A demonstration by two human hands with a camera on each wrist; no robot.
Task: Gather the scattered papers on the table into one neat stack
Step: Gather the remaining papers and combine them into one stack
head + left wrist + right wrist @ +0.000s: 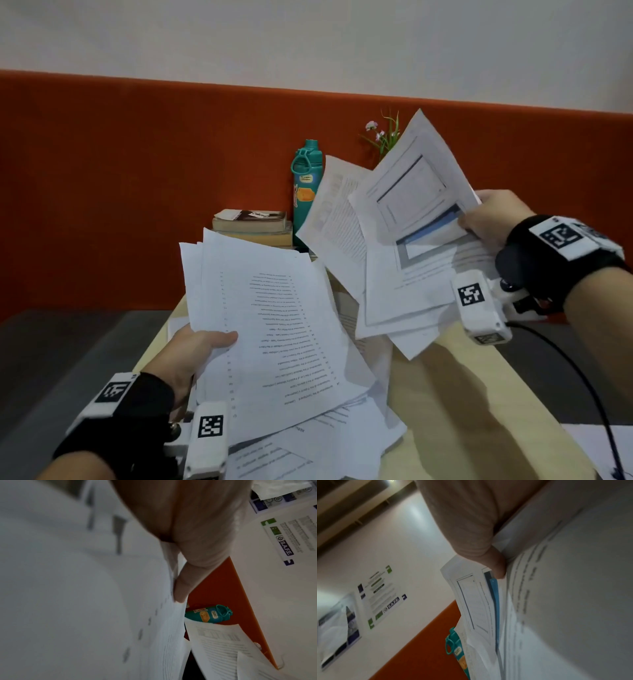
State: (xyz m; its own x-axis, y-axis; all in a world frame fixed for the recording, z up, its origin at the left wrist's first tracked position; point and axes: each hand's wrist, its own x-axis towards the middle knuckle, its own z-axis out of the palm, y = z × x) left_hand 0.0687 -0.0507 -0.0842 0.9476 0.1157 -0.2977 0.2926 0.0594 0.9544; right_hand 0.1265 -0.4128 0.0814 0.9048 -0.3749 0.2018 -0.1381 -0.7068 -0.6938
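Note:
My left hand point(202, 346) grips a loose bundle of printed sheets point(274, 335) by its left edge, thumb on top, and holds it above the wooden table point(462, 404). In the left wrist view the thumb point(183, 586) presses on that bundle point(85, 601). My right hand point(493, 219) pinches a second, fanned-out bundle of sheets point(404, 240) at its right edge, raised higher and tilted. The right wrist view shows the thumb point(496, 566) clamped on those sheets point(556, 601). More sheets point(335, 445) lie untidily under the left bundle; whether they rest on the table is hidden.
A teal water bottle point(306, 192) stands at the back by the orange partition point(137, 188), beside two stacked books point(251, 226) and a small flowering plant point(383, 133). A black cable point(582, 387) runs from my right wrist. Another white sheet point(603, 445) lies at the right edge.

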